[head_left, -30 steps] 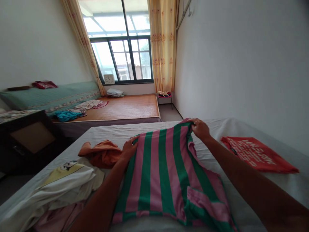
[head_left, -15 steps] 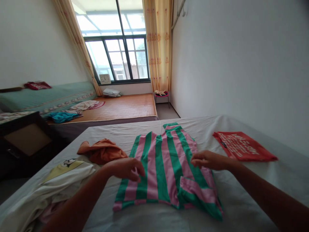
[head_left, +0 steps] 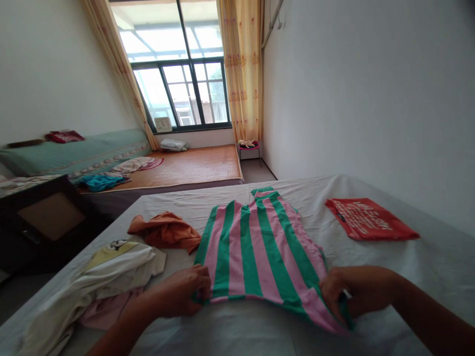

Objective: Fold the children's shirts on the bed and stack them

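A pink and green striped shirt (head_left: 252,247) lies spread on the white sheet, its near edge toward me. My left hand (head_left: 189,291) is closed on the shirt's near left corner. At the near right corner, my right hand (head_left: 349,294) grips the fabric, with a bit of green cloth showing between its fingers. The near edge between the hands sags slightly. Beyond my right hand sits a folded red garment (head_left: 373,219) with white lettering. Left of the shirt are a crumpled orange garment (head_left: 166,230) and a pile of white clothing (head_left: 107,272).
The white-sheeted bed (head_left: 260,336) fills the foreground. A dark cabinet (head_left: 48,217) stands at its left. Farther back, another bed with a brown mat (head_left: 200,165) holds a blue cloth (head_left: 102,181). A white wall (head_left: 363,109) rises on the right.
Both hands have come down toward me to the shirt's near corners and taken hold of them. The folded-over flap at the near right has been opened outward.
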The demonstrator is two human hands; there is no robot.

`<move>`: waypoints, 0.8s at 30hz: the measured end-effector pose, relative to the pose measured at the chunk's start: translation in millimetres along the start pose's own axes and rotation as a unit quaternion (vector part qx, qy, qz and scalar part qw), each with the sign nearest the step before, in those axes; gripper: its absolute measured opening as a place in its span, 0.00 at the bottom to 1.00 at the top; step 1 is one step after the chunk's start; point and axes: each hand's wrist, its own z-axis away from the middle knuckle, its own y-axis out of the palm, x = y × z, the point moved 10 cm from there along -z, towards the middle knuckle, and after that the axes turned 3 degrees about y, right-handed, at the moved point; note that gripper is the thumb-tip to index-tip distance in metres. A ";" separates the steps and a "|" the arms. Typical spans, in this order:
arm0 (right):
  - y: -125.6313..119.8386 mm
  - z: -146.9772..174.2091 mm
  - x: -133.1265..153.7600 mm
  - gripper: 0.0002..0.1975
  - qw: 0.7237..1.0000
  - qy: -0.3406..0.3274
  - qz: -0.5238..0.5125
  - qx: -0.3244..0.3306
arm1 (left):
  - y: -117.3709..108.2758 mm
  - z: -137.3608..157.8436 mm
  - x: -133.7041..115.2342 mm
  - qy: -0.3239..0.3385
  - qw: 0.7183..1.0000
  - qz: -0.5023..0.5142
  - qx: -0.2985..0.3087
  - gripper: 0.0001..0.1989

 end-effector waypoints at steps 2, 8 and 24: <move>-17.0 -12.6 2.8 0.22 1.000 0.003 -0.025 -0.014 | -5.4 0.0 2.7 -0.006 1.000 -0.006 -0.024 0.11; -60.2 -80.4 -1.6 0.22 0.995 -0.006 -0.090 -0.044 | -65.5 -30.4 48.7 -0.046 0.978 0.082 -0.186 0.02; -29.9 -61.1 -99.3 0.20 0.962 0.199 0.174 -0.062 | -48.1 -45.2 155.1 -0.187 0.932 0.161 -0.266 0.35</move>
